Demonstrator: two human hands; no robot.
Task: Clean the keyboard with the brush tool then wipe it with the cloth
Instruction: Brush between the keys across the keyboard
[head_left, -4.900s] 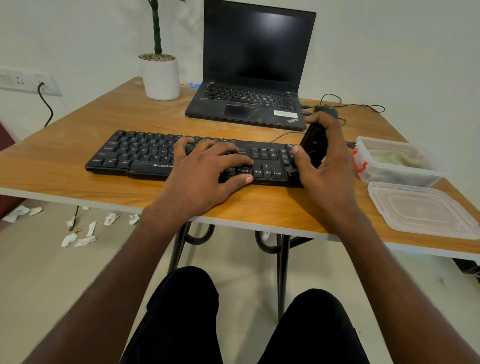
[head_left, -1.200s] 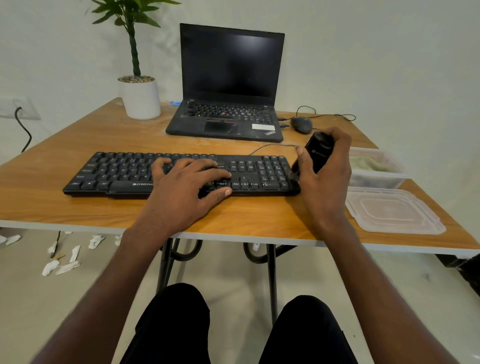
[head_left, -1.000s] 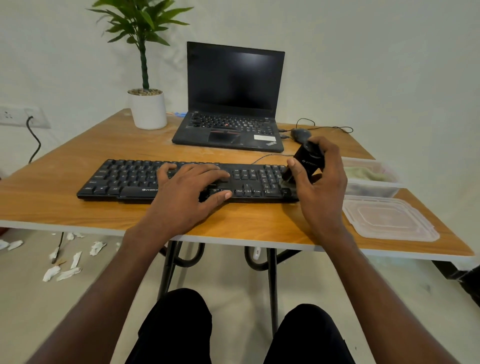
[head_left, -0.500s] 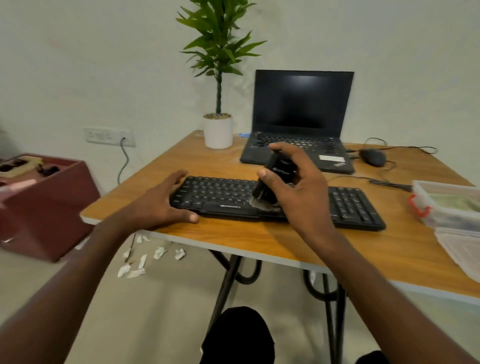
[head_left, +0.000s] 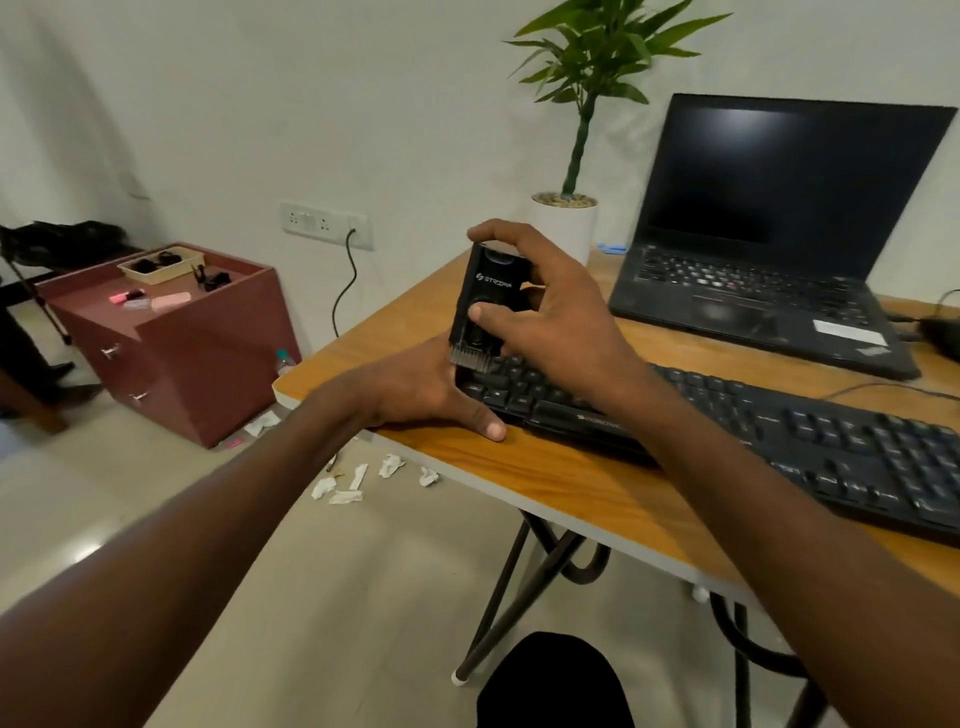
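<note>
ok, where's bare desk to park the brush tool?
Bare wood on the table between its front edge and the keyboard, right of the left hand. Another strip runs between the keyboard and the laptop. The left corner is crowded: the left hand braces there and the right hand holds the brush tool.

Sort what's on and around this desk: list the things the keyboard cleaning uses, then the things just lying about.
In use:
- keyboard
- brush tool, gripped by the right hand
- left hand, steadying the keyboard's left end

Lying about:
- laptop
- potted plant
- paper scraps on the floor
- red cabinet
</note>
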